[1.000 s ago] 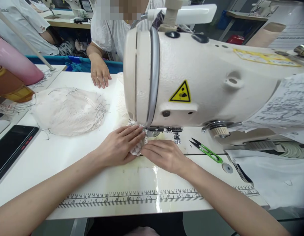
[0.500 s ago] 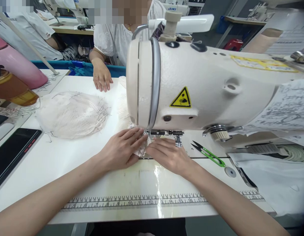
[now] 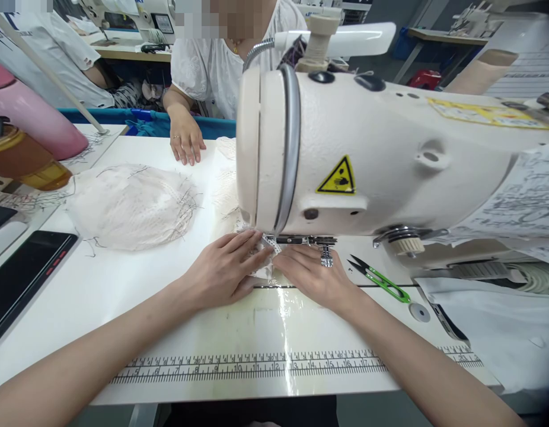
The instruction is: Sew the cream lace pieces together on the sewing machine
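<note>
White and big, the sewing machine [image 3: 372, 136] stands in front of us, and by its left end we see the lacy cloth [image 3: 265, 270] between two hands, seeming to run long-ways away from us. The left hand [image 3: 223, 267] covers more of it, pressing from the left with fingers nearly flat and a little apart; the right hand [image 3: 316, 276] has its fingers bunched at the right edge, and we cannot tell if they pinch.

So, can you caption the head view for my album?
Left hand on white lace, right hand at its edge, by a sewing machine, green snips nearby.
</note>
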A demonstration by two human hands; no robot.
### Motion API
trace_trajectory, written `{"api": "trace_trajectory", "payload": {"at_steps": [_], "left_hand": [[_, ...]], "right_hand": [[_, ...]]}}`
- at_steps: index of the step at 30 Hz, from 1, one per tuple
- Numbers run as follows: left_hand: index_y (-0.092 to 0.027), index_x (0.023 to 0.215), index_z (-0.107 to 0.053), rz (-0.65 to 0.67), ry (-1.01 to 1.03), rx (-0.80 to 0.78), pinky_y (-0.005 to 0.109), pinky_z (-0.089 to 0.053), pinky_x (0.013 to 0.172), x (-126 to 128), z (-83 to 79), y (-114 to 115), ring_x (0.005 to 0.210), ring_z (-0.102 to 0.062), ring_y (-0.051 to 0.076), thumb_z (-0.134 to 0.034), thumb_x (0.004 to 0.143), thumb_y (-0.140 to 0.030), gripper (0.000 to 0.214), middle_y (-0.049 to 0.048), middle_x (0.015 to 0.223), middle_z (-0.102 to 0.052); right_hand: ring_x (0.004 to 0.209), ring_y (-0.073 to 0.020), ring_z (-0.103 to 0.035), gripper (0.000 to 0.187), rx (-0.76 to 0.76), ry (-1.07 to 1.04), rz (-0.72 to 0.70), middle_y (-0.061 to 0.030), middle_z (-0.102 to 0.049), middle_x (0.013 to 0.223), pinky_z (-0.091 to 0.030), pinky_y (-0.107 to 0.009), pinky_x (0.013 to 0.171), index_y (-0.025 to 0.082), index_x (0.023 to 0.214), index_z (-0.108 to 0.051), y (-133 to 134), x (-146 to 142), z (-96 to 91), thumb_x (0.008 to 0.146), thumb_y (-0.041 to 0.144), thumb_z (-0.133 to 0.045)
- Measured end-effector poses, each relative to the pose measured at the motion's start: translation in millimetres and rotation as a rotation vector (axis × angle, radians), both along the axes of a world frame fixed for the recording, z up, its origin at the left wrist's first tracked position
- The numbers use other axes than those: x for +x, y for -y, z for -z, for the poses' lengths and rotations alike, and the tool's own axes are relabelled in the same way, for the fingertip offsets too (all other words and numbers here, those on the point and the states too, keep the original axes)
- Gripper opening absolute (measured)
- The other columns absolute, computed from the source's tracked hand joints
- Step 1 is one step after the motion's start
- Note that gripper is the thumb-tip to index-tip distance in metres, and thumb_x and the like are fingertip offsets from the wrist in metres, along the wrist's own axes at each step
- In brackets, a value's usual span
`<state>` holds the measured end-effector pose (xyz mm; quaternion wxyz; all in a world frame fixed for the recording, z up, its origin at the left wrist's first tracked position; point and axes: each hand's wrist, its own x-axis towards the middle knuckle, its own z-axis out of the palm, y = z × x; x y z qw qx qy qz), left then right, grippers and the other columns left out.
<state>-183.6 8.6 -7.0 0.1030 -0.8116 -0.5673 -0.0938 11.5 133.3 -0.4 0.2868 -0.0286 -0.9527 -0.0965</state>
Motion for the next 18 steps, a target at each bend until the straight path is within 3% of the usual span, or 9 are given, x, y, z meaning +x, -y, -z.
{"api": "trace_trajectory", "payload": {"at_steps": [3, 6, 11, 15, 18], "left_hand": [[-0.015, 0.135, -0.053, 0.011, -0.001, 0.039, 0.046, -0.05, 0.098, 0.7, -0.1, -0.1, 0.127, -0.052, 0.033, -0.049, 0.092, -0.032, 0.046, 0.0161, 0.131, -0.06], [-0.013, 0.125, -0.059, 0.086, 0.017, 0.128, 0.044, -0.049, 0.102, 2.3, 0.3, 0.4, 0.123, -0.057, 0.027, -0.046, 0.095, -0.026, 0.035, 0.0114, 0.13, -0.062], [-0.009, 0.109, -0.064, 0.161, 0.045, 0.186, 0.036, -0.054, 0.099, 2.7, -0.9, 0.9, 0.11, -0.065, 0.021, -0.043, 0.096, -0.014, 0.025, 0.0099, 0.12, -0.068], [-0.009, 0.103, -0.066, 0.142, 0.088, 0.18, 0.037, -0.055, 0.099, -1.3, -1.7, 0.6, 0.109, -0.066, 0.022, -0.044, 0.096, -0.018, 0.024, 0.0114, 0.117, -0.069], [-0.01, 0.098, -0.066, 0.133, 0.104, 0.177, 0.037, -0.054, 0.1, -3.8, -1.4, -0.2, 0.111, -0.065, 0.022, -0.044, 0.096, -0.018, 0.023, 0.0111, 0.118, -0.069]], "right_hand": [[0.063, -0.0088, -0.054, 0.013, 0.03, 0.0, 0.063, 0.0054, -0.065, 0.071, -0.034, -0.027, 0.056, 0.02, 0.088, -0.061, 0.0, 0.5, -0.3, 0.087, 0.007, -0.056], [0.063, -0.0084, -0.055, 0.013, -0.002, 0.019, 0.036, 0.0054, -0.064, 0.07, -0.035, -0.026, 0.056, 0.02, 0.085, -0.061, -1.7, -0.2, 0.8, 0.088, 0.007, -0.057], [0.087, -0.0105, -0.064, 0.017, -0.178, 0.075, -0.101, 0.0005, -0.072, 0.088, -0.049, -0.023, 0.078, 0.021, 0.094, -0.064, -0.1, -2.0, 7.6, 0.093, 0.01, -0.051], [0.097, -0.0102, -0.066, 0.023, -0.225, 0.039, -0.109, 0.0014, -0.074, 0.099, -0.05, -0.028, 0.094, 0.02, 0.097, -0.066, 6.9, -4.2, 15.5, 0.091, 0.005, -0.049], [0.098, -0.0109, -0.067, 0.02, -0.24, 0.007, -0.106, 0.0015, -0.074, 0.102, -0.051, -0.027, 0.097, 0.019, 0.095, -0.066, 10.4, -6.6, 18.9, 0.09, 0.005, -0.053]]}}
